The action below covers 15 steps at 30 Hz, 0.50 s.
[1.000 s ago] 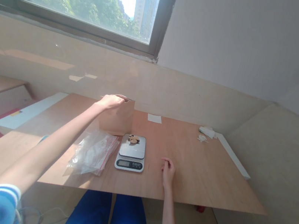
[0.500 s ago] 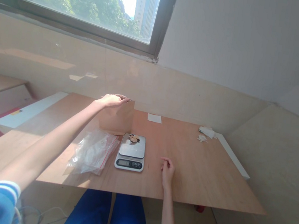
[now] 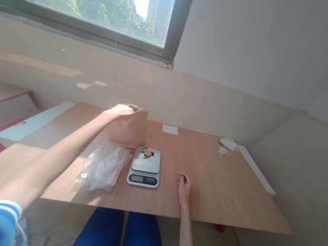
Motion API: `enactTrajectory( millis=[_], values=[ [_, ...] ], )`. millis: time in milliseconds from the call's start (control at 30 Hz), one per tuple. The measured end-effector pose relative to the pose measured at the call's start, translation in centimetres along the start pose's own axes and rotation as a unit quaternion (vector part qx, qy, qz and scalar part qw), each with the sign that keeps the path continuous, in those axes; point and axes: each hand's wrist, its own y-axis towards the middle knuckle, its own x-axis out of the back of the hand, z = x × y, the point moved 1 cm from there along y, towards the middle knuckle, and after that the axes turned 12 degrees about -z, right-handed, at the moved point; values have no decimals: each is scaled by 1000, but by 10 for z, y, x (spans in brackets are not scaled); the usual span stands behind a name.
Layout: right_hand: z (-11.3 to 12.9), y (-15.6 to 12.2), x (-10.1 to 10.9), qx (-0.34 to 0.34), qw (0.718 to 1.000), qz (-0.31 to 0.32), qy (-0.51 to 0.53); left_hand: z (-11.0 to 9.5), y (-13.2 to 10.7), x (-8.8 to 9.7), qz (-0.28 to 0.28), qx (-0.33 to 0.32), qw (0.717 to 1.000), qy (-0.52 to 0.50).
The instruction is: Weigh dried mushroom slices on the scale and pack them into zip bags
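Note:
My left hand (image 3: 122, 111) reaches over the top of an upright brown paper bag (image 3: 129, 130); its fingers go down into the mouth, so what they do is hidden. In front of the bag stands a white kitchen scale (image 3: 145, 165) with a steel plate. Several thin, pale brown dried slices with dark edges (image 3: 148, 152) lie at the back of that plate. To the right of the scale, my right hand (image 3: 184, 187) rests on the table with the index finger stretched out and the others loosely curled, holding nothing.
Clear zip bags with a red seal line (image 3: 104, 167) are piled left of the scale. A white paper (image 3: 170, 129) lies near the wall. Crumpled white scraps (image 3: 227, 145) sit at the back right of the wooden table (image 3: 218, 188).
The left hand has shifted very slightly at the bag's mouth, its fingers a little deeper inside. The right hand and the slices on the scale stay as they were.

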Motion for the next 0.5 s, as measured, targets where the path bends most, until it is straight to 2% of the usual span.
enactTrajectory(
  millis=[267, 500],
  values=[
    [-1, 0, -1, 4, 1000, 13, 1, -1, -3, 2, 0, -7, 1000, -16],
    [-1, 1, -1, 11, 1000, 16, -1, -5, -7, 10, 7, 18, 1000, -21]
  ],
)
